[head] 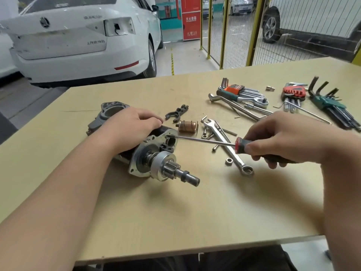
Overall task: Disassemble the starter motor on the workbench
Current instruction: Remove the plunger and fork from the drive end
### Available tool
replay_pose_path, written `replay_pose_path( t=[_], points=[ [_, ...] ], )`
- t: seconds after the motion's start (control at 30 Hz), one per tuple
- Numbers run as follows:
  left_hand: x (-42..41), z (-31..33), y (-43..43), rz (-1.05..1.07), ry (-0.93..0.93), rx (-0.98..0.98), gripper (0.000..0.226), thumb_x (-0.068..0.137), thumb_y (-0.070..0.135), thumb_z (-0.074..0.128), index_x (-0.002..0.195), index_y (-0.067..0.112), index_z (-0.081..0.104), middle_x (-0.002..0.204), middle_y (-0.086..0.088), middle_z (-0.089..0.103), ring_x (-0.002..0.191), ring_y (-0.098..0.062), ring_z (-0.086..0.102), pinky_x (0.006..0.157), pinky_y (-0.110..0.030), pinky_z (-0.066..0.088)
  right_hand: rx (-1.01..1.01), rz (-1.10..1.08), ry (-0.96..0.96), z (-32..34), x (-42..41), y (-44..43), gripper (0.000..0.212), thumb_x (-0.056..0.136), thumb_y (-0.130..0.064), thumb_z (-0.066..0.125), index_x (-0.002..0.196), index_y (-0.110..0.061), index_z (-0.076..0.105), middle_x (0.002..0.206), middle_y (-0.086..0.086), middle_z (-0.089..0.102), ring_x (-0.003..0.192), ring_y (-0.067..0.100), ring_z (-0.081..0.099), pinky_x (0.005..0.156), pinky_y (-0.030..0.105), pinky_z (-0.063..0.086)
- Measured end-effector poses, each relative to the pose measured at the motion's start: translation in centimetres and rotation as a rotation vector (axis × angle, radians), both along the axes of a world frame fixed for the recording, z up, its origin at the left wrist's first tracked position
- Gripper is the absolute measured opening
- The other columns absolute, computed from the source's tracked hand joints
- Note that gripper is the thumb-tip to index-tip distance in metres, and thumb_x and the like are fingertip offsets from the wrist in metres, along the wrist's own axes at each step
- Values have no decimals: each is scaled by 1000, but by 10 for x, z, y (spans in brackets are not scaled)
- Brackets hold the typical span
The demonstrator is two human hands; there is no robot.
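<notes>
The starter motor (156,159) lies on its side on the workbench (175,212), its gear end pointing near and right. The left hand (132,126) rests on top of it, fingers curled down over the dark body. The right hand (283,139) grips a screwdriver (207,141), whose tip touches the motor's metal plate. Farther back lie a copper part (187,126), a wrench (226,145), and hex keys (293,94). Beyond the bench stands a white car (78,40).

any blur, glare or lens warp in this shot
Head view: wide-angle warp bows the workbench edges; lighting soft, with faint shadows under the starter motor; mild glare on the combination wrench; the white car looks slightly soft.
</notes>
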State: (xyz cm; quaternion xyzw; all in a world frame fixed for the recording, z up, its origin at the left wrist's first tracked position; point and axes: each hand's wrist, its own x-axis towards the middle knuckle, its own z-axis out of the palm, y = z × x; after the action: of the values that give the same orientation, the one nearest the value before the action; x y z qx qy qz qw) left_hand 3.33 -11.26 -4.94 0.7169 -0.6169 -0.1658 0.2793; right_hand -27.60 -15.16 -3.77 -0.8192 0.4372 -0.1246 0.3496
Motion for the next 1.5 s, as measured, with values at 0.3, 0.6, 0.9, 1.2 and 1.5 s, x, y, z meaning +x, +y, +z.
replay_pose_path(
  t=[0.3,0.6,0.9,1.2,1.5],
  points=[
    [1,-2,1,62,0,-21,17,85,44,56,88,44,73,95,29,66,95,6,55,74,-19,38,6,-9,30,-5,-5,-4,16,78,-42,64,74,-28,72,53,-3,65,42,8,57,42,18,43],
    [1,-5,3,118,-15,-18,20,86,49,52,91,44,72,94,32,61,91,6,51,72,-27,38,16,-5,-8,-9,-3,-4,17,78,-42,64,73,-28,73,56,-5,66,44,9,59,43,19,44],
    [-4,-4,8,146,-6,-34,21,81,51,50,84,45,70,87,27,66,89,1,55,68,-24,40,19,10,-40,-8,0,-2,12,78,-35,65,73,-30,74,55,-6,65,44,9,58,42,20,45],
    [-6,-3,9,165,-16,-15,23,79,53,48,85,47,70,87,27,66,89,1,56,70,-26,41,32,22,-17,-8,3,-2,18,73,-41,62,74,-27,72,63,-2,68,48,11,61,46,24,49],
    [-11,0,12,200,-70,19,27,79,52,44,85,44,69,86,23,66,87,-6,58,75,-32,48,-282,-4,196,-2,13,-1,36,77,-57,55,64,-24,64,58,-5,61,52,13,52,49,27,39]
  ],
)
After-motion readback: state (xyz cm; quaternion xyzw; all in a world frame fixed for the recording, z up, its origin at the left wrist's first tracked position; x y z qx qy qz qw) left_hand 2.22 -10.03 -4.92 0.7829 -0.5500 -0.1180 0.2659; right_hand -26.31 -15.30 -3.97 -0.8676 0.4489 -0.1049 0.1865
